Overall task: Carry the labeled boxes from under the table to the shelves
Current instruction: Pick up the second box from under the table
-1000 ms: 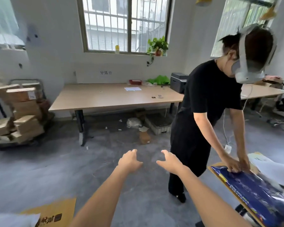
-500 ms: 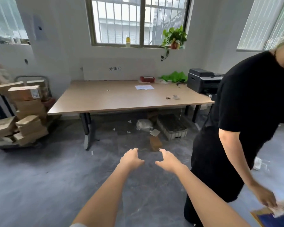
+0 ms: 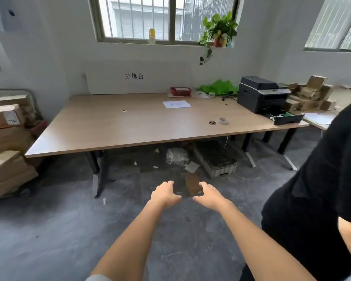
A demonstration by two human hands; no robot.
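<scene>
Room: grey floor (image 3: 49,230), white walls, barred window (image 3: 162,17) behind a wide wooden desk (image 3: 130,122).
Desk top: black printer (image 3: 261,94) at the right end, sheet of paper (image 3: 176,104) near the middle, red tray (image 3: 180,91) and green bag (image 3: 219,88) by the wall, roll of tape (image 3: 223,120) near the front edge.
Windowsill: potted plant (image 3: 219,31) and a bottle (image 3: 152,35).
Under the desk: small brown box (image 3: 193,184) lying on the floor at the front edge, just beyond the hands; grey crate (image 3: 216,161) and a crumpled plastic bag (image 3: 176,156) behind it (label on the box not visible).
Left hand (image 3: 164,192): empty, fingers spread wide and curved, stretched forward above the floor, apart from the box.
Right hand (image 3: 208,194): empty, open wide, thumb pointing toward the left hand, the box showing in the gap between them.
Left side: stacked cardboard boxes (image 3: 6,142) on a cart, one with a white label.
Far right: more boxes piled on a second desk (image 3: 310,94).
Bystander: a person in black clothing (image 3: 322,189) at the right edge, close to the right arm.
</scene>
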